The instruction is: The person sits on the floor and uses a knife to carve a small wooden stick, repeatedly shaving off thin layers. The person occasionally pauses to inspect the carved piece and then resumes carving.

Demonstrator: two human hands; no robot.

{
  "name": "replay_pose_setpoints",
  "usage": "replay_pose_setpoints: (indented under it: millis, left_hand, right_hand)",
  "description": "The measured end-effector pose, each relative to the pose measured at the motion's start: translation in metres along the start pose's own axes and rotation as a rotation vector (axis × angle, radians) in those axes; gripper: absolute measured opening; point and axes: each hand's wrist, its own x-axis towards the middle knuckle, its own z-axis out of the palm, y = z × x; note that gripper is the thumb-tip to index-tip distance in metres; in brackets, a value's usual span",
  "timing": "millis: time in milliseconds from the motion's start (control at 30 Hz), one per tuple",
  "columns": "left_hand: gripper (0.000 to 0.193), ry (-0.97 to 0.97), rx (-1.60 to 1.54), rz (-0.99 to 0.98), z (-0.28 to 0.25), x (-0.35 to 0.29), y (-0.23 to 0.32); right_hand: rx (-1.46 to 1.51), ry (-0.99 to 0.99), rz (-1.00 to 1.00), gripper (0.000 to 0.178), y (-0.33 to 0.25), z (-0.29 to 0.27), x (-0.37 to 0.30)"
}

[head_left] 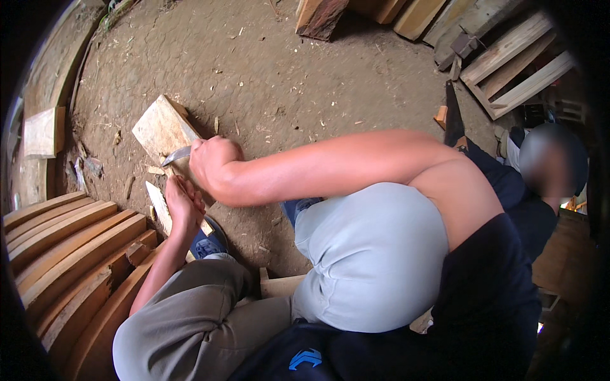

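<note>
My right hand (216, 162) is closed around a knife with a curved metal blade (176, 155); its handle is hidden in the fist. The blade's tip reaches the upper end of a narrow wooden stick (206, 227), which my left hand (183, 197) grips, the lower end poking out below the fingers. Just beyond both hands, a thick pale wood block (162, 124) lies on the dirt ground. A pale strip of wood with a jagged edge (159, 206) is beside my left hand, partly hidden by it.
Several stacked planks (82, 238) rise close on my left. Wood chips are scattered over the dirt floor (273, 76). Timber ends (321, 19) and a wooden frame (515, 70) stand at the far side. Another person (540, 184) sits close on the right.
</note>
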Motion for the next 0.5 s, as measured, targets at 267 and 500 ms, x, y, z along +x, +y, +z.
replay_pose_setpoints:
  millis: [267, 500]
  left_hand:
    - [0.040, 0.019, 0.021, 0.077, 0.005, 0.002, -0.003]
    - [0.032, 0.006, -0.107, 0.048, -0.027, 0.028, -0.013]
  right_hand:
    - [-0.134, -0.005, 0.083, 0.036, -0.018, -0.003, 0.006]
    - [-0.037, 0.041, 0.027, 0.037, -0.018, 0.010, 0.017]
